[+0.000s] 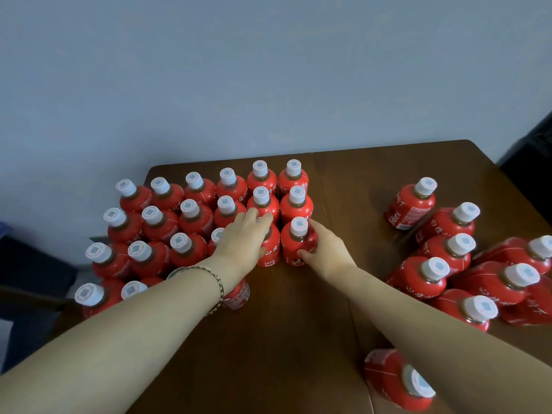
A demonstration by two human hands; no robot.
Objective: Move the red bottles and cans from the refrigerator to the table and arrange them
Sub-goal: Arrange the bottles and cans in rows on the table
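On the table (298, 324), left hand (243, 239) fingers curled over a bottle (271, 254), right hand (327, 249) fingers round the next bottle (297, 245).

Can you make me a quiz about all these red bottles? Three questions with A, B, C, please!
1. Where are the tidy rows of bottles?
A. the left part of the table, near the wall
B. the table's right edge
C. the floor

2. What colour are the caps?
A. green
B. white
C. black

3. How are the gripped bottles, one in the left hand and one in the right hand?
A. lying down
B. upside down
C. upright

Answers: 1 A, the neat block sits at the left by the wall. 2 B, every cap in view is white. 3 C, both stand on their bases.
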